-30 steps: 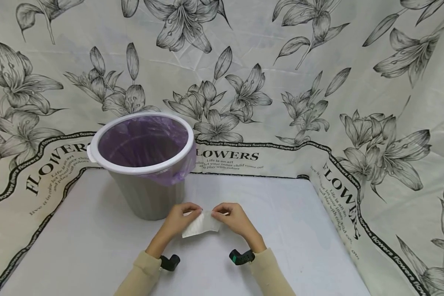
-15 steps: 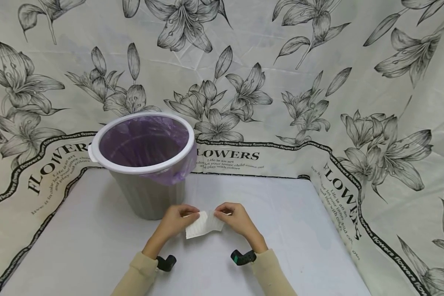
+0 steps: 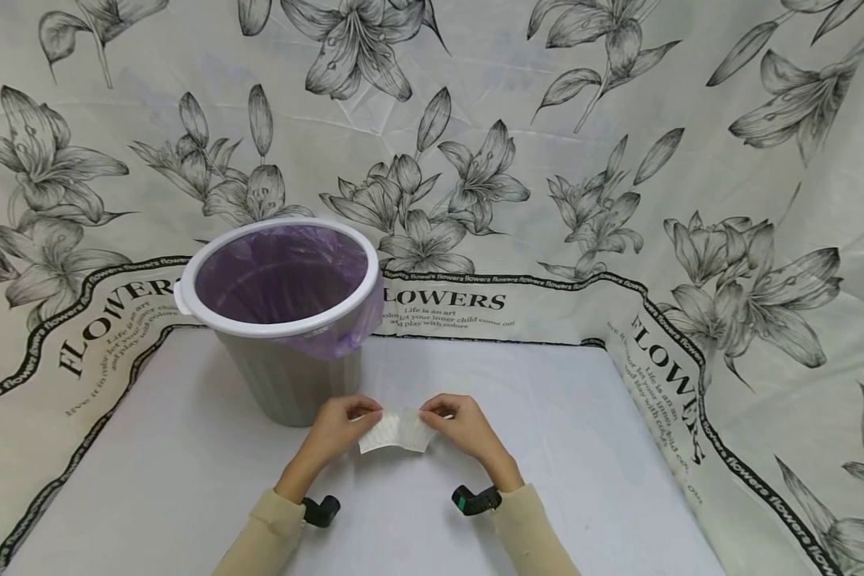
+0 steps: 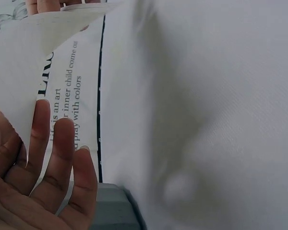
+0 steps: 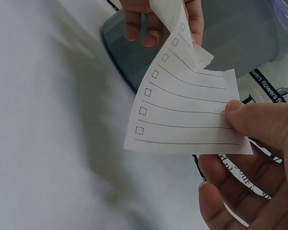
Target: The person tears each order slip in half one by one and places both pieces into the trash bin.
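A small white sheet of paper (image 3: 396, 432) with printed lines and checkboxes is held between both hands above the table. My left hand (image 3: 337, 430) pinches its left part, and my right hand (image 3: 466, 428) pinches its right part between thumb and fingers. In the right wrist view, the paper (image 5: 182, 110) shows a ragged tear from its far edge partway down, between the two hands; the near side is still joined. The left wrist view shows the left hand (image 4: 53, 177) with its other fingers extended behind the paper (image 4: 14, 62).
A grey trash bin (image 3: 295, 376) with a white rim and a purple liner (image 3: 281, 272) stands just behind the left hand. White cloth covers the table (image 3: 533, 480). Flower-printed fabric (image 3: 446, 176) hangs around the back and sides. Each wrist wears a black strap device (image 3: 475, 500).
Both hands have drawn slightly apart, the left to the left and the right to the right. More of the paper shows between them, and its lower edge now bows upward.
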### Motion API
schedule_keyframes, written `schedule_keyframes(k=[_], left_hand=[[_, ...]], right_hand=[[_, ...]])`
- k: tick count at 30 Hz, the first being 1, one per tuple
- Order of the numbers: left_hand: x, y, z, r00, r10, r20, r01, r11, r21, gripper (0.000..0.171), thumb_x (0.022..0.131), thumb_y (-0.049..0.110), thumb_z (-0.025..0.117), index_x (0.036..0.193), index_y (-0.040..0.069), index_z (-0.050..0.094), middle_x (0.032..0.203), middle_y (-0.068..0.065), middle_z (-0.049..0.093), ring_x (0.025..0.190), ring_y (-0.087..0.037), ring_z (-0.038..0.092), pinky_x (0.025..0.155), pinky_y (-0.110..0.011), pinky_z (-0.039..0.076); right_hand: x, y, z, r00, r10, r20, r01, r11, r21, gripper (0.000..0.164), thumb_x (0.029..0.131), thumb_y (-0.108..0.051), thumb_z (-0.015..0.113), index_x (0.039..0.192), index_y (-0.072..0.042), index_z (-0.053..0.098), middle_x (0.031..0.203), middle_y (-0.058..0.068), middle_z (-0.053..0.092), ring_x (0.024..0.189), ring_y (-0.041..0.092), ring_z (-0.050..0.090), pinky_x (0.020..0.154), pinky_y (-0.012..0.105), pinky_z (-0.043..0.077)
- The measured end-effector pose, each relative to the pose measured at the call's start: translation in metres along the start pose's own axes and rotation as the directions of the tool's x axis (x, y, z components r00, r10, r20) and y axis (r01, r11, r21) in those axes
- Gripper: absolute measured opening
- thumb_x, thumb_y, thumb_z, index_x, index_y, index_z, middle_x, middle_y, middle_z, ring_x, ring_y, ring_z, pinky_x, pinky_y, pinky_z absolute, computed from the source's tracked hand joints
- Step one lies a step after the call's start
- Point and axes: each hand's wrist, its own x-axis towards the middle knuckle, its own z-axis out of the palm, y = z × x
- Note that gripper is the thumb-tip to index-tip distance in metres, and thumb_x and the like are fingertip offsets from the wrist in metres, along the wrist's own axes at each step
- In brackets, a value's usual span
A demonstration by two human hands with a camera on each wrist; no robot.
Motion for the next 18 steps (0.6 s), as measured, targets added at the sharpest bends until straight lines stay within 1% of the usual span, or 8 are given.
schedule_keyframes(k=[1, 2, 6, 12, 14, 18], left_hand=[[-0.0004, 0.0000, -0.0003, 1.000, -0.002, -0.001, 0.002, 1.000, -0.003, 0.004, 0.093, 0.011, 0.076, 0.095, 0.010, 0.079, 0.096, -0.002, 0.078, 0.094, -0.020, 0.072, 0.081, -0.030, 0.058], [-0.0009, -0.0003, -0.0005, 1.000, -0.002, -0.004, 0.002, 1.000, -0.006, 0.004, 0.093, 0.010, 0.076, 0.095, 0.009, 0.079, 0.096, -0.003, 0.078, 0.094, -0.021, 0.073, 0.080, -0.029, 0.058], [-0.0023, 0.0012, -0.0013, 1.000, -0.021, -0.016, 0.020, 1.000, -0.016, 0.007, 0.092, 0.008, 0.076, 0.098, 0.006, 0.080, 0.099, -0.008, 0.079, 0.095, -0.024, 0.074, 0.075, -0.024, 0.057], [-0.0017, 0.0031, -0.0017, 0.999, -0.050, -0.020, 0.050, 0.999, -0.001, 0.010, 0.092, 0.012, 0.077, 0.100, 0.006, 0.081, 0.100, -0.007, 0.079, 0.094, -0.021, 0.073, 0.074, -0.022, 0.055], [-0.0018, 0.0027, -0.0020, 0.999, -0.039, -0.023, 0.039, 0.999, 0.003, 0.010, 0.092, 0.011, 0.077, 0.098, 0.004, 0.080, 0.098, -0.007, 0.079, 0.091, -0.020, 0.072, 0.072, -0.023, 0.056], [-0.0023, 0.0026, -0.0035, 0.999, -0.043, -0.027, 0.043, 0.999, -0.006, 0.009, 0.092, 0.011, 0.077, 0.097, 0.004, 0.080, 0.094, -0.008, 0.078, 0.083, -0.016, 0.070, 0.067, -0.022, 0.054]], right_hand=[[0.0000, 0.0003, -0.0004, 1.000, 0.001, 0.003, -0.001, 1.000, -0.004, 0.011, 0.097, -0.018, 0.073, 0.098, -0.009, 0.078, 0.098, 0.006, 0.077, 0.089, 0.018, 0.068, 0.074, 0.024, 0.054], [0.0013, 0.0058, 0.0006, 1.000, 0.000, 0.004, 0.000, 1.000, -0.007, 0.011, 0.096, -0.021, 0.074, 0.098, -0.011, 0.079, 0.098, 0.005, 0.077, 0.088, 0.015, 0.068, 0.074, 0.024, 0.054], [0.0006, 0.0075, 0.0005, 1.000, 0.008, 0.005, -0.008, 1.000, -0.012, 0.012, 0.097, -0.021, 0.074, 0.098, -0.011, 0.078, 0.098, 0.004, 0.077, 0.088, 0.014, 0.067, 0.075, 0.024, 0.054], [-0.0017, 0.0072, -0.0019, 1.000, 0.016, -0.013, -0.016, 1.000, -0.020, 0.011, 0.097, -0.021, 0.073, 0.098, -0.011, 0.078, 0.099, 0.003, 0.077, 0.090, 0.015, 0.068, 0.077, 0.025, 0.054], [-0.0020, 0.0074, -0.0026, 1.000, 0.017, -0.016, -0.017, 1.000, -0.019, 0.011, 0.097, -0.021, 0.073, 0.098, -0.011, 0.078, 0.099, 0.003, 0.077, 0.090, 0.015, 0.068, 0.077, 0.025, 0.055], [-0.0026, 0.0077, -0.0036, 1.000, 0.018, -0.023, -0.018, 1.000, -0.017, 0.010, 0.097, -0.019, 0.073, 0.098, -0.011, 0.078, 0.098, 0.004, 0.077, 0.089, 0.014, 0.068, 0.077, 0.025, 0.055]])
